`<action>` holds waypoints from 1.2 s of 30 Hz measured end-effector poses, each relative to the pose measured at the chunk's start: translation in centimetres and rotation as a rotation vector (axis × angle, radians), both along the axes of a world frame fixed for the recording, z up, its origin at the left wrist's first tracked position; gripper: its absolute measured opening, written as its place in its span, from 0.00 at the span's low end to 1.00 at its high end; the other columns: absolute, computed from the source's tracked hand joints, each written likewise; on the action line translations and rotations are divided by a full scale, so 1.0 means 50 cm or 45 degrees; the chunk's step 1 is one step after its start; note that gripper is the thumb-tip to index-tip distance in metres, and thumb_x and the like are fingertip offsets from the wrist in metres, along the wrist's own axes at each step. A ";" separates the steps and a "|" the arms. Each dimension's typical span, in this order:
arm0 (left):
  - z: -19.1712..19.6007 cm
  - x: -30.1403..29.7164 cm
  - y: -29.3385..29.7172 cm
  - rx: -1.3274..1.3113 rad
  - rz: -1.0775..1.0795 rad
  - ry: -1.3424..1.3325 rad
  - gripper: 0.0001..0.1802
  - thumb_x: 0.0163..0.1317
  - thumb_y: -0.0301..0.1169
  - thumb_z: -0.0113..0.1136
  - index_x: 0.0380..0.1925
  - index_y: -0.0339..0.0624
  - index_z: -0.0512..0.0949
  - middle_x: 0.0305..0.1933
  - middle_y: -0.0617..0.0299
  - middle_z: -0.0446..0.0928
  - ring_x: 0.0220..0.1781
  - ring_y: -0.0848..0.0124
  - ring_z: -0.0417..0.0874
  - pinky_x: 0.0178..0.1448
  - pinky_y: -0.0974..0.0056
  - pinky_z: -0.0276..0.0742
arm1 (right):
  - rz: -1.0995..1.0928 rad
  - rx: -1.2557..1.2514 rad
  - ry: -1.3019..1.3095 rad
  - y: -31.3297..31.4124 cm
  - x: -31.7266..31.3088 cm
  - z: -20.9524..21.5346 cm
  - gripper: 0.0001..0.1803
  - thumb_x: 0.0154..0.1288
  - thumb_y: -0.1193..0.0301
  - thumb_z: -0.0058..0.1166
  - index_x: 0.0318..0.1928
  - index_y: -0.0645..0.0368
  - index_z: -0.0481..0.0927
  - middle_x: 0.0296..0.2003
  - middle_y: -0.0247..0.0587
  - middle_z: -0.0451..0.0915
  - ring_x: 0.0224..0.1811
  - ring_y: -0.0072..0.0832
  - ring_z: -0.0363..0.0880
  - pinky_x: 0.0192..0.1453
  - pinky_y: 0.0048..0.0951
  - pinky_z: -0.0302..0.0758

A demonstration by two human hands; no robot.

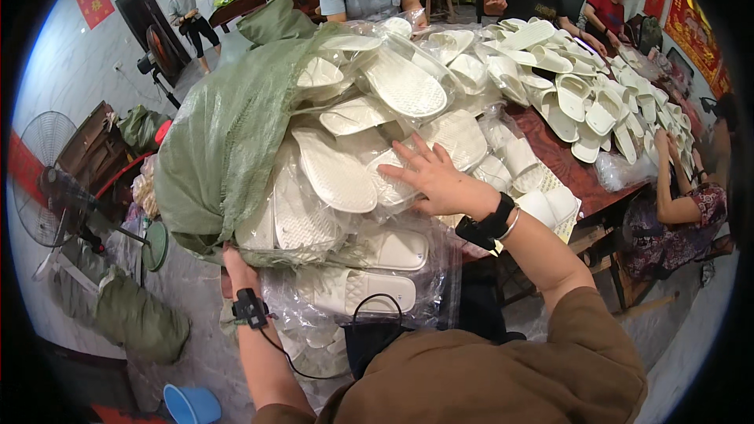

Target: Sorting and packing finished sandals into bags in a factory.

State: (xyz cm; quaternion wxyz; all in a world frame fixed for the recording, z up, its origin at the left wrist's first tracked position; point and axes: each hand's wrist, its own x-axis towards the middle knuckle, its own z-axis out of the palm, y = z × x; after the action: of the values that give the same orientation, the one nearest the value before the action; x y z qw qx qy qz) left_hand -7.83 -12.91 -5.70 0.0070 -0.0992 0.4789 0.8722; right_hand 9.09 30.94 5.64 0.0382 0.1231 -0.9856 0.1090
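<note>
A large green woven sack (pixel 228 126) lies on its side at the left end of the table, its mouth turned right. White slippers in clear plastic bags (pixel 334 169) spill from it. My right hand (pixel 432 177) rests on the bagged slippers with its fingers spread, holding nothing. Down at the sack's lower rim is my left hand (pixel 236 263); its fingers are hidden under the sack edge. Just below the rim, one more bagged pair of slippers (pixel 369 289) lies close to my body. Both wrists wear black bands.
Loose white slippers (pixel 597 102) cover the dark red table (pixel 542 137) to the right. Several people sit around it; one stands far left. Standing fans (pixel 71 188), a rolled green sack (pixel 137 318) and a blue bucket (pixel 191 404) are on the left.
</note>
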 end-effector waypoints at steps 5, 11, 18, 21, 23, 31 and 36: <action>0.008 0.011 0.009 -0.011 -0.064 -0.003 0.20 0.72 0.36 0.46 0.59 0.41 0.70 0.58 0.55 0.75 0.58 0.58 0.78 0.60 0.53 0.76 | -0.022 -0.015 0.009 0.012 0.034 0.022 0.48 0.52 0.66 0.66 0.73 0.37 0.58 0.76 0.52 0.44 0.78 0.59 0.34 0.74 0.66 0.45; 0.087 0.080 -0.004 -0.268 -0.154 0.274 0.18 0.72 0.36 0.46 0.57 0.41 0.72 0.56 0.56 0.76 0.56 0.61 0.79 0.57 0.53 0.78 | 0.029 -0.133 0.169 0.022 0.099 0.044 0.38 0.57 0.65 0.64 0.68 0.47 0.65 0.75 0.52 0.46 0.77 0.59 0.38 0.74 0.61 0.50; 0.163 0.108 -0.037 -0.425 -0.153 0.215 0.20 0.73 0.37 0.47 0.57 0.36 0.72 0.55 0.55 0.77 0.56 0.63 0.79 0.61 0.58 0.75 | 0.242 -0.772 -0.367 -0.005 0.266 0.097 0.21 0.64 0.70 0.56 0.57 0.59 0.74 0.48 0.47 0.79 0.51 0.39 0.78 0.57 0.37 0.74; 0.191 0.119 -0.016 -0.368 0.027 0.052 0.28 0.75 0.49 0.41 0.61 0.38 0.70 0.57 0.56 0.75 0.57 0.64 0.77 0.60 0.59 0.71 | 0.413 -0.885 -0.406 0.009 0.334 0.056 0.11 0.64 0.71 0.53 0.44 0.62 0.78 0.39 0.47 0.81 0.39 0.44 0.80 0.46 0.39 0.76; 0.194 0.122 -0.030 -0.489 0.085 0.094 0.28 0.75 0.50 0.40 0.61 0.38 0.70 0.59 0.55 0.74 0.59 0.64 0.75 0.62 0.58 0.69 | 0.259 -0.850 -0.775 0.022 0.380 0.020 0.10 0.64 0.71 0.51 0.43 0.62 0.78 0.37 0.47 0.81 0.39 0.43 0.81 0.44 0.39 0.77; 0.350 0.288 0.138 -1.805 0.587 1.276 0.34 0.71 0.52 0.45 0.62 0.33 0.68 0.67 0.50 0.66 0.69 0.52 0.66 0.71 0.48 0.57 | -0.398 -0.303 -1.172 0.061 0.659 -0.276 0.22 0.55 0.67 0.57 0.50 0.62 0.76 0.45 0.54 0.79 0.52 0.50 0.77 0.55 0.44 0.75; 0.371 0.304 0.238 -2.041 0.195 1.479 0.37 0.58 0.50 0.64 0.63 0.42 0.70 0.71 0.49 0.62 0.73 0.46 0.59 0.73 0.42 0.53 | -0.699 -0.966 -1.340 0.046 0.762 -0.393 0.29 0.58 0.69 0.53 0.60 0.65 0.68 0.51 0.58 0.77 0.56 0.50 0.76 0.58 0.41 0.74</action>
State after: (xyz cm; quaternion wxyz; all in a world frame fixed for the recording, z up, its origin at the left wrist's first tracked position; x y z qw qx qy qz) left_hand 7.35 -1.02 12.84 -0.3543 0.3376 0.8484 0.2018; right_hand 47.20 33.24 -13.99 -0.3772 -0.2210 -0.7626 0.4767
